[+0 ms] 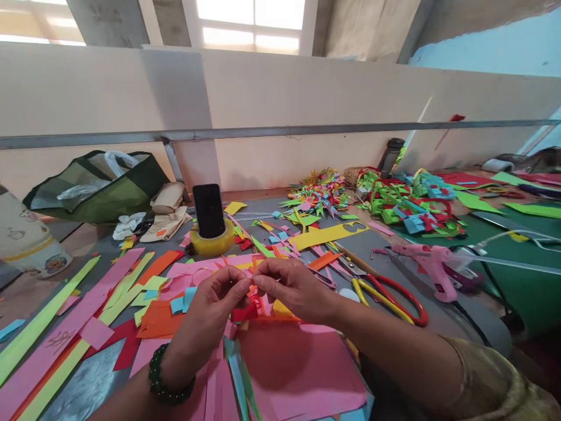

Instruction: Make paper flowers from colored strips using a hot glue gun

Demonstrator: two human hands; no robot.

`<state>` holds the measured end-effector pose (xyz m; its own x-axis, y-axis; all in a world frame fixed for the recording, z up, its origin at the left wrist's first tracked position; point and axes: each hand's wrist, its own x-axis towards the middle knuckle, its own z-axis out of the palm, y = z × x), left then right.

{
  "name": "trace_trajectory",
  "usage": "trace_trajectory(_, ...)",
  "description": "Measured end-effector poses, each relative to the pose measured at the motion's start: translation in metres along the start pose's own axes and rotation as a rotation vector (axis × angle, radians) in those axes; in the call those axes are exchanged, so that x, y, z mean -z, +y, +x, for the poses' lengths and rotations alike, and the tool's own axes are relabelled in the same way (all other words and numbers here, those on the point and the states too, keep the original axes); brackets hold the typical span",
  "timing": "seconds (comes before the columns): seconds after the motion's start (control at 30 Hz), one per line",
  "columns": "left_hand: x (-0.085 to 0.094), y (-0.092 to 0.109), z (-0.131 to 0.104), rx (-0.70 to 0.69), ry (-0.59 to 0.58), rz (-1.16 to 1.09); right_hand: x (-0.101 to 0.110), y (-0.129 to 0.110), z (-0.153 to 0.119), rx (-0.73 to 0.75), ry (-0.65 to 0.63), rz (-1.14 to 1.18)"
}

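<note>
My left hand point(210, 307), with a dark green bead bracelet point(169, 380) at the wrist, pinches finger and thumb together above the middle of the table. Fingertip to fingertip with it, my right hand point(298, 289) is closed in a pinch too. Between them shows a small orange-red paper piece point(253, 287); the fingers hide most of it. Below the hands lie red and orange paper scraps and a large pink sheet point(302, 368). Blue and green strips point(239, 374) run toward me beneath my left hand.
Red-handled scissors point(405, 292) and a pink glue gun point(432, 266) lie to the right. A phone point(209, 210) leans upright at a yellow tape roll point(213, 240). Paper flowers point(318, 190) are heaped behind. Long coloured strips point(79, 318) and a green bag point(99, 187) are at left.
</note>
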<state>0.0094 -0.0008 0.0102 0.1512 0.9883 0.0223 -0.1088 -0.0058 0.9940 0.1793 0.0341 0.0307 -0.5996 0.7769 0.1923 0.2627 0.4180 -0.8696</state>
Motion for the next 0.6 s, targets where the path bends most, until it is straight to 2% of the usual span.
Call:
trace_trajectory(0.07,0.002,0.000,0.001,0.014,0.042,-0.022,0.018,0.000,0.003,-0.034,-0.015,-0.135)
trace_trajectory(0.1,0.002,0.000,0.001,0.023,0.073,-0.039,0.030,0.001,0.004,-0.084,-0.009,-0.289)
trace_trajectory(0.2,0.003,0.000,0.004,0.063,0.142,-0.098,0.064,0.010,0.007,-0.324,-0.023,-0.846)
trace_trajectory(0.27,0.003,0.001,0.006,0.098,0.169,-0.157,0.076,0.019,0.008,-0.444,-0.099,-1.019)
trace_trajectory(0.37,0.002,0.001,0.008,0.153,0.191,-0.292,0.075,0.030,0.010,-0.501,-0.175,-1.044)
trace_trajectory(0.43,0.002,0.002,0.009,0.171,0.194,-0.386,0.070,0.034,0.013,-0.521,-0.181,-1.057)
trace_trajectory(0.53,0.004,0.003,0.009,0.172,0.192,-0.481,0.069,0.034,0.017,-0.568,-0.136,-1.046)
trace_trajectory(0.6,0.005,0.003,0.009,0.169,0.175,-0.518,0.077,0.031,0.019,-0.600,-0.060,-1.022)
